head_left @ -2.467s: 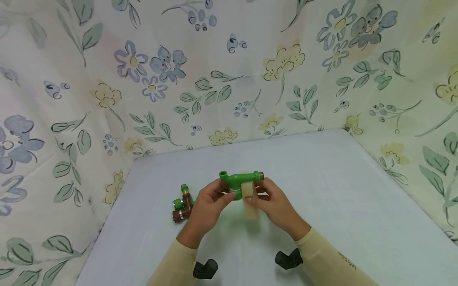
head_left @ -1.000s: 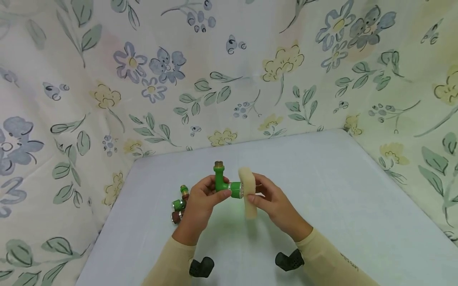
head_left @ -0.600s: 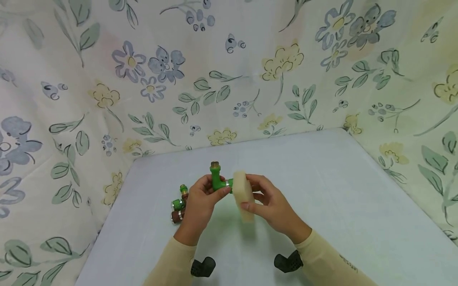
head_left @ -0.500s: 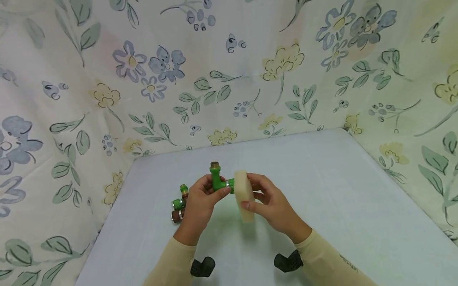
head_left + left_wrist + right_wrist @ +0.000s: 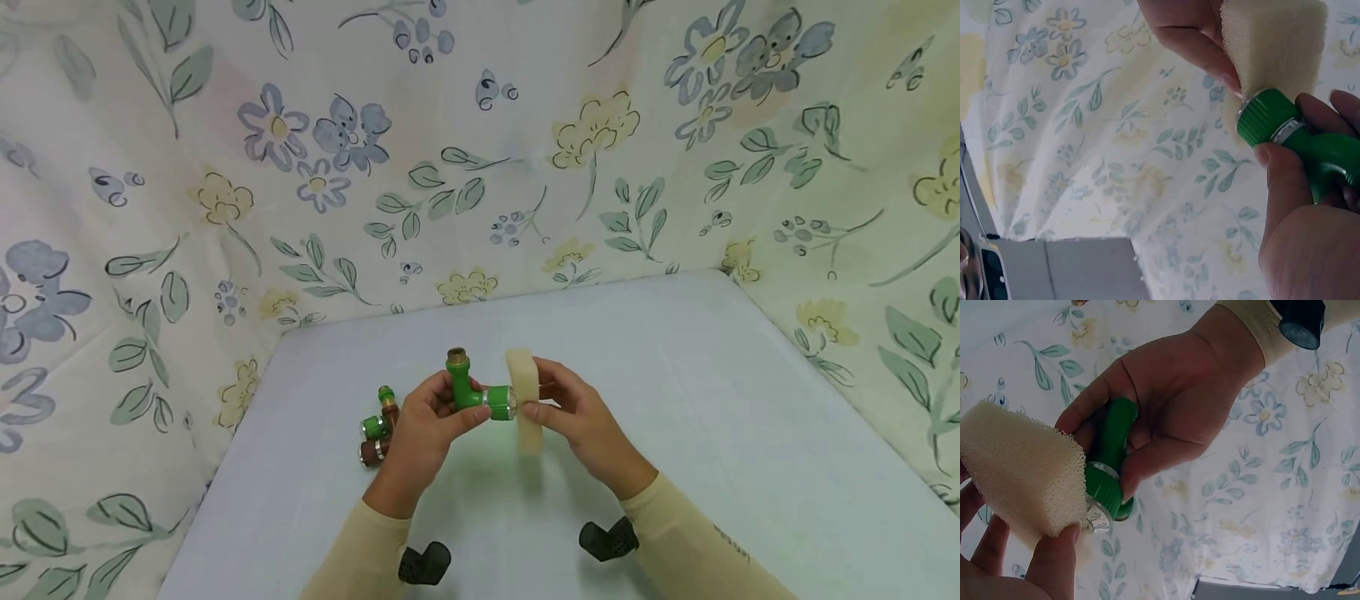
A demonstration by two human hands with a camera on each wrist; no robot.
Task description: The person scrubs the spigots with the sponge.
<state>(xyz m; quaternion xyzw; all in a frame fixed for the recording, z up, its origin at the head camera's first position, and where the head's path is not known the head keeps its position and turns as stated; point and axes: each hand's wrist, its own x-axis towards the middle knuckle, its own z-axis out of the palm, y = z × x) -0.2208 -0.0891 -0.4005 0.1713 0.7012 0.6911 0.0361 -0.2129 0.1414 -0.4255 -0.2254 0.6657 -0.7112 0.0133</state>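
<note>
My left hand [image 5: 427, 429] grips a green faucet [image 5: 465, 396] by its body, thumb in front and fingers behind. The faucet's brass threaded end points up, and its ribbed green knob with a silver cap faces right. In my right hand [image 5: 573, 412] a cream sponge block [image 5: 525, 379] is pinched upright between thumb and fingers. It stands right beside the knob's silver cap. The left wrist view shows the sponge [image 5: 1279, 47] at the ribbed knob [image 5: 1269, 115]; in the right wrist view the sponge [image 5: 1022, 469] partly covers the knob end.
Behind my left forearm, more faucets, brown-red [image 5: 371, 452] and green [image 5: 372, 428], lie on the white table [image 5: 675, 375]. A flower-printed cloth [image 5: 465, 208] hangs along the back and sides. Black wrist cameras [image 5: 424, 563] sit on both sleeves.
The faucet has turned from lying crosswise to threaded end up, knob facing right. The sponge covered the knob half a second ago; now it has shifted right, baring the silver cap.
</note>
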